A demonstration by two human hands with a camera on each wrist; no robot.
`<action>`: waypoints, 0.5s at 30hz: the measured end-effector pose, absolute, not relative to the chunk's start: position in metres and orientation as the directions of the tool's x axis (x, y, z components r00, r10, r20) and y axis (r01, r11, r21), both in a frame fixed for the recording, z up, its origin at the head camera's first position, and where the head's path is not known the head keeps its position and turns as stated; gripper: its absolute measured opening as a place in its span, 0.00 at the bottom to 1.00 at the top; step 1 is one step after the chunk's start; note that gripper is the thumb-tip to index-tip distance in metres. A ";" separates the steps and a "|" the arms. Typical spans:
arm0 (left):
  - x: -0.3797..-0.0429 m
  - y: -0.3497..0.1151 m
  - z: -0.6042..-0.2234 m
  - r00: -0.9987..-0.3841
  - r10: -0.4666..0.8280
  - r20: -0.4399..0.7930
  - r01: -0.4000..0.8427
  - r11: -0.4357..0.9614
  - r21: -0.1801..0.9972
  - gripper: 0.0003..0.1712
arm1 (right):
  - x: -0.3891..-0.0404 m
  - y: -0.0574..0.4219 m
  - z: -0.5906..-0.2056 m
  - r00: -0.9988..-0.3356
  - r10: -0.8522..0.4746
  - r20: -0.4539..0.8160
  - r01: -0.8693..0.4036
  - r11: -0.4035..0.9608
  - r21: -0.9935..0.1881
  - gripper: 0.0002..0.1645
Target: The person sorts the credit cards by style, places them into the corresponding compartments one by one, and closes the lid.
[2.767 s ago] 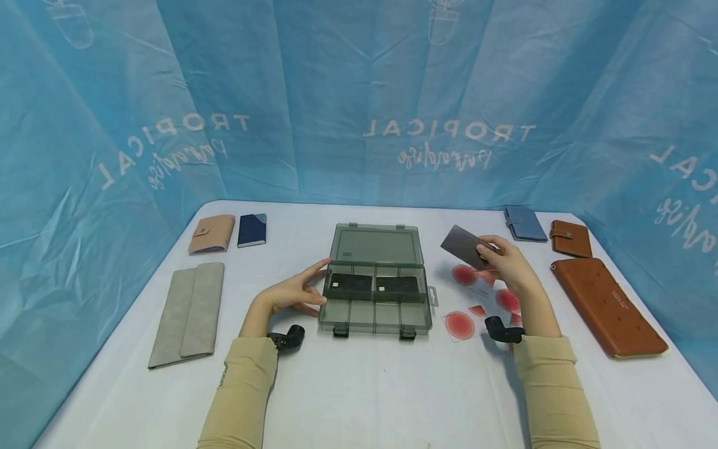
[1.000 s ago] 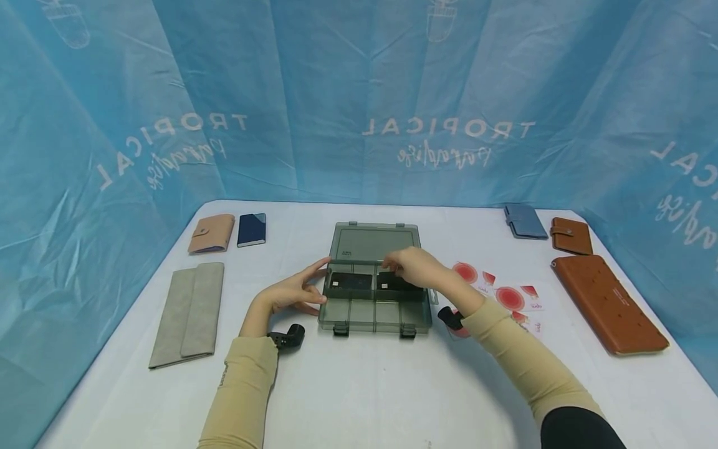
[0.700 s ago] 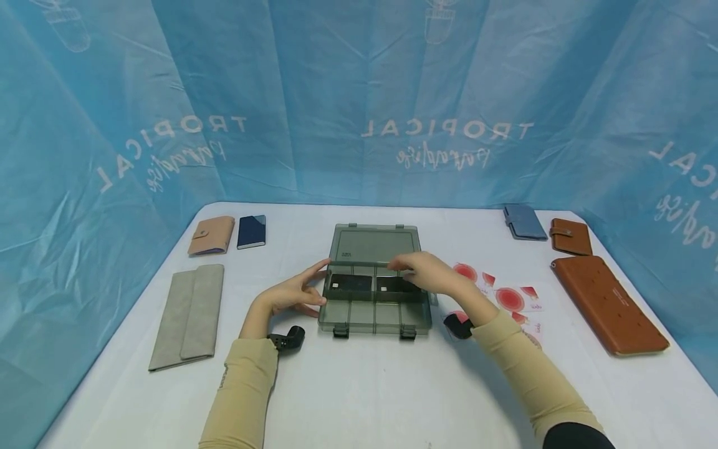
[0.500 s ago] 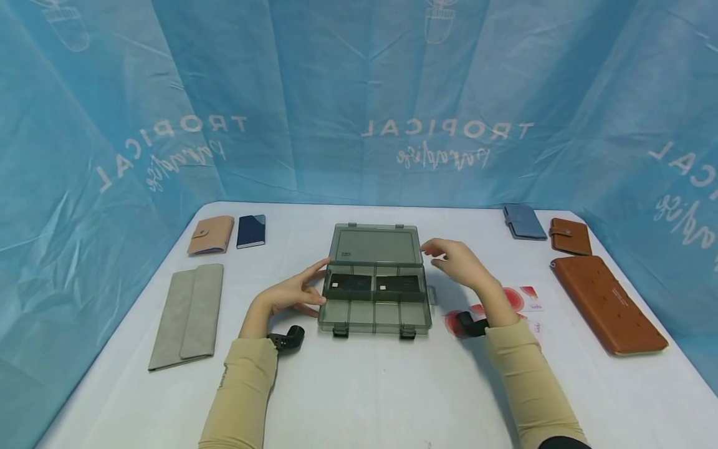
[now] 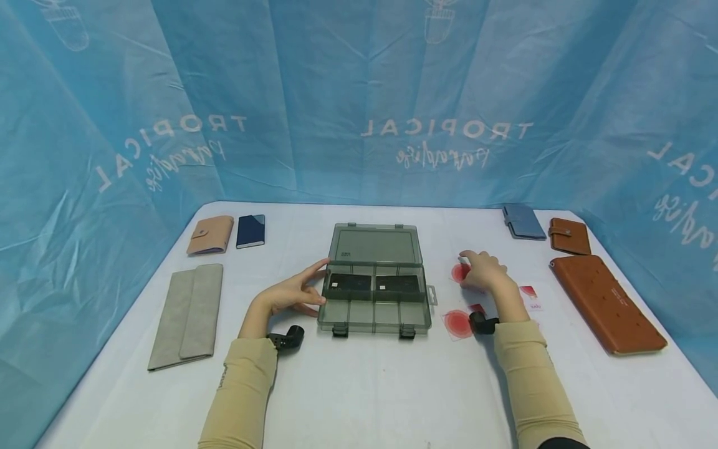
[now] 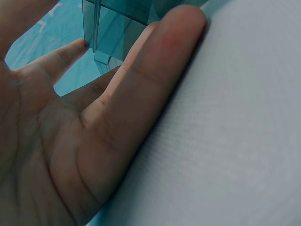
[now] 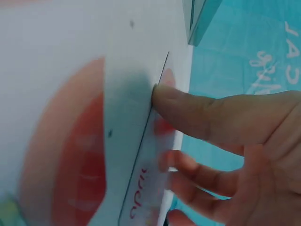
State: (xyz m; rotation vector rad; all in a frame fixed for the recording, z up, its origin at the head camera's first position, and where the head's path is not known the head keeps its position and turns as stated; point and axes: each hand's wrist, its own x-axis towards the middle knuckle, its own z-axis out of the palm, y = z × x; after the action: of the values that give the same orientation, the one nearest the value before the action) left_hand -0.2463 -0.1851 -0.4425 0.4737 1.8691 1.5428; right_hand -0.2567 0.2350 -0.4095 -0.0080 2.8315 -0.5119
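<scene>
A translucent grey-green organizer box point(image 5: 374, 317) lies at the middle of the table, its lid point(image 5: 374, 243) folded back. Two black cards, a left one point(image 5: 351, 284) and a right one point(image 5: 397, 285), lie side by side in its back compartments. My left hand point(image 5: 291, 293) rests against the box's left side with fingers spread. Right of the box, my right hand point(image 5: 485, 272) is over several white cards with red round prints. In the right wrist view its thumb touches the edge of one printed card point(image 7: 141, 188), and its other fingertips, blurred, are at that card's face.
At the left lie a grey folding pouch point(image 5: 187, 317), a tan snap wallet point(image 5: 210, 235) and a navy booklet point(image 5: 250, 231). At the right are a blue wallet point(image 5: 524, 222), a brown snap wallet point(image 5: 569, 237) and a large brown wallet point(image 5: 609, 305). A blue curtain point(image 5: 370, 100) hangs behind.
My right hand carried a dark card from the right to the box's back right, left it, and moved back over the printed cards. The left hand stayed at the box.
</scene>
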 end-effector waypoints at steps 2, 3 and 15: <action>-0.247 -0.185 -0.443 -0.715 0.650 -0.258 -0.130 0.239 0.962 0.57 | -0.258 0.237 -0.409 -0.972 -0.046 -0.230 0.045 0.925 -0.376 0.36; -0.247 -0.186 -0.443 -0.713 0.652 -0.259 -0.131 0.240 0.962 0.57 | -0.258 0.238 -0.408 -0.975 -0.043 -0.219 0.050 0.914 -0.403 0.33; -0.246 -0.183 -0.442 -0.727 0.630 -0.272 -0.144 0.247 0.958 0.56 | -0.244 0.232 -0.382 -0.998 0.049 0.036 0.002 0.624 -0.781 0.28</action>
State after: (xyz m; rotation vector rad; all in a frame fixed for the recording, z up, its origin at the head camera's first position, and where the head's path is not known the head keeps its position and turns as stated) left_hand -0.2465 -0.1835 -0.4425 0.4431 1.8798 1.5437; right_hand -0.2444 0.2319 -0.3820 0.0455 2.8794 -1.3846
